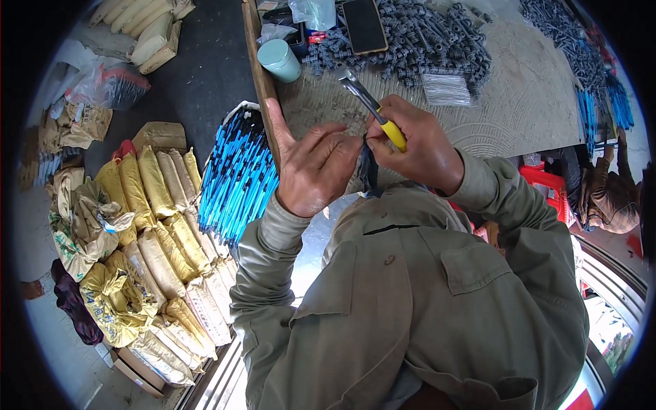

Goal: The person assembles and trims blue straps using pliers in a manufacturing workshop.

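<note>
Above the near edge of the bench my two hands meet at their fingertips. In my right hand (425,145) is a pair of pliers (392,131) with a yellow grip, its metal head tilted up and to the left. My left hand (316,172) has thumb and forefinger closed at a small dark piece (365,139), while another finger points outward. My right fingertips touch the same spot, and the piece is mostly hidden between the fingers. Below them hangs something dark (369,171), too unclear to name.
Grey plastic fittings (437,41) are heaped at the back of the bench, with a phone (365,26), a pale green tin (279,60) and a bundle of thin white rods (446,89). A wooden rail (263,85) borders the bench. Blue tubes (236,181) and stacked sacks (154,239) stand left.
</note>
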Available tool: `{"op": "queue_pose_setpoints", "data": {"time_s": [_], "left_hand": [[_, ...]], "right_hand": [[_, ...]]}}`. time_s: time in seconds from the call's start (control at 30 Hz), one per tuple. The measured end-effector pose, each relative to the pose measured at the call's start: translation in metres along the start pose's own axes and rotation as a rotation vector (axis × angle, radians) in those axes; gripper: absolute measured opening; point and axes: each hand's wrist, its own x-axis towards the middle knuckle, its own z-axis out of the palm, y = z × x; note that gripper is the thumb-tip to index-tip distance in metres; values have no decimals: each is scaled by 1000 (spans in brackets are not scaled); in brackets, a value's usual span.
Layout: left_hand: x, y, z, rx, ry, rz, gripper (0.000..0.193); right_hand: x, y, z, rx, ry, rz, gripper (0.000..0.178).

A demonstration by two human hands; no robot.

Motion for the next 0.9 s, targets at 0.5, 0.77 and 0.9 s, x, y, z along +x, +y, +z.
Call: {"op": "queue_pose_setpoints", "data": {"time_s": [0.5,0.77,0.9], "left_hand": [[3,0,10,80,-75,198,15],[4,-1,15,32,-138,267,17],[-3,0,24,-6,-96,156,16]], "right_hand": [[6,8,-18,-180,-180,-119,18],[11,25,-22,106,-466,76,11],[1,27,-14,264,-405,230,9]]}}
